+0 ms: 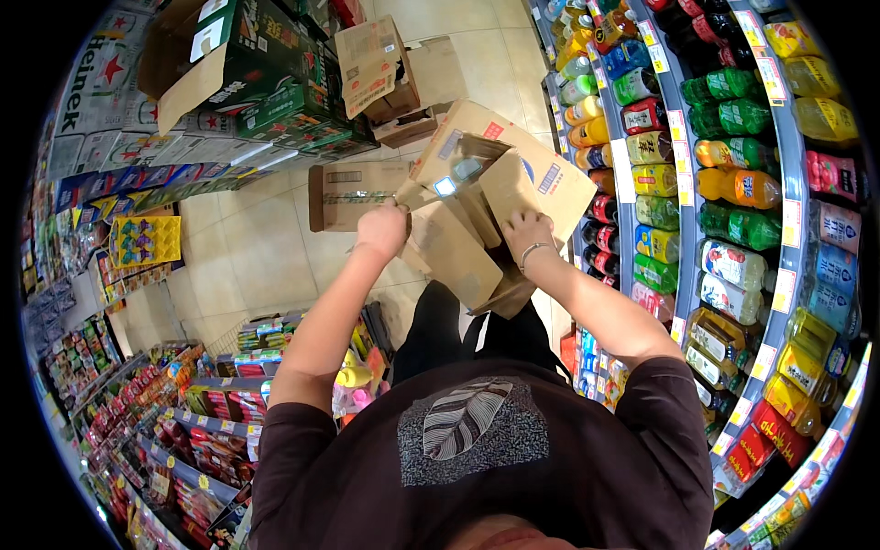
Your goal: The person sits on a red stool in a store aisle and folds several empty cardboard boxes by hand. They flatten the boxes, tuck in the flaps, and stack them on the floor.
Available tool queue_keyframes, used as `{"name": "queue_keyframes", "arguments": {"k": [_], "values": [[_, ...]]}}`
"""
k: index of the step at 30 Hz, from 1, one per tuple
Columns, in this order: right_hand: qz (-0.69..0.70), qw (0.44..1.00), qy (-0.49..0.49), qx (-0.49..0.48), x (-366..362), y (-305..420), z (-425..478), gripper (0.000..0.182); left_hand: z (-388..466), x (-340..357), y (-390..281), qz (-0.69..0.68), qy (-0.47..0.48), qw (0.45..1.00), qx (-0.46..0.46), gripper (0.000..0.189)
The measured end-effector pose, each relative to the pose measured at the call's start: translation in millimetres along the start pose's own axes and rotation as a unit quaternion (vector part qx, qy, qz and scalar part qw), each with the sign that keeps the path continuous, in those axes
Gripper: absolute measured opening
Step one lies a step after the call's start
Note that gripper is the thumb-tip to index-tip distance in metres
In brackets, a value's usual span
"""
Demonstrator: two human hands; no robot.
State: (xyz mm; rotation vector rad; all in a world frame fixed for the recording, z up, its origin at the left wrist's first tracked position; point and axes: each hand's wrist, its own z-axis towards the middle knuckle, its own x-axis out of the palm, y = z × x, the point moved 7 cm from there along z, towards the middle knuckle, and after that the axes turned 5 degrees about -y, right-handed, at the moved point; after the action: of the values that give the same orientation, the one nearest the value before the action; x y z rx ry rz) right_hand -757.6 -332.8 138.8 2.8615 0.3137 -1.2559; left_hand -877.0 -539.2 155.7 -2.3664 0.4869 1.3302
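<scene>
An unfolded cardboard box [457, 254] with raised flaps is between my two hands, in front of my legs. My left hand [382, 227] grips the edge of a flap at the box's left side. On the right, my right hand [528, 237], with a bracelet at its wrist, lies on an upright flap, its fingers bent over the cardboard; the thumb is hidden. Beyond and partly beneath this box is a larger printed cardboard piece [564, 185]. A taped carton [364, 180] lies on the floor just past my left hand.
Shelves of bottled drinks [739, 189] run along the right. Stacked beer cartons [275, 96] stand at the upper left, beside an opened brown carton [375, 65]. Snack racks [206, 440] fill the lower left. Pale floor tiles [258, 240] show between them.
</scene>
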Motion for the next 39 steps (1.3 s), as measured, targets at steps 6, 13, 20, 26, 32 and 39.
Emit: {"name": "queue_keyframes", "arguments": {"k": [6,13,20,26,32,39], "values": [[-0.071,0.983,-0.116,0.12,-25.7,-15.8,18.0,0.074,-1.4,19.9,1.4,-0.092,0.028,0.995,0.015,0.027],[0.126,0.941,-0.072,0.306,-14.7,-32.3,36.3,0.13,-32.3,17.2,-15.0,-0.174,-0.007,0.979,0.109,0.024],[0.16,0.905,-0.298,0.257,1.5,-47.5,29.1,0.099,-78.6,19.5,-19.3,-0.178,-0.062,0.977,0.096,0.014],[0.547,0.744,-0.36,0.131,4.1,-117.6,-30.4,0.075,-97.3,1.1,-26.1,-0.151,-0.182,0.951,0.198,0.017],[0.727,0.663,-0.165,0.072,-17.0,-140.4,-72.9,0.061,-95.8,2.8,-39.3,-0.12,-0.174,0.953,0.216,0.017],[0.726,0.685,-0.056,0.033,-63.8,-132.1,-130.6,0.055,-77.2,-9.9,-36.4,-0.115,-0.294,0.926,0.208,0.015]]}}
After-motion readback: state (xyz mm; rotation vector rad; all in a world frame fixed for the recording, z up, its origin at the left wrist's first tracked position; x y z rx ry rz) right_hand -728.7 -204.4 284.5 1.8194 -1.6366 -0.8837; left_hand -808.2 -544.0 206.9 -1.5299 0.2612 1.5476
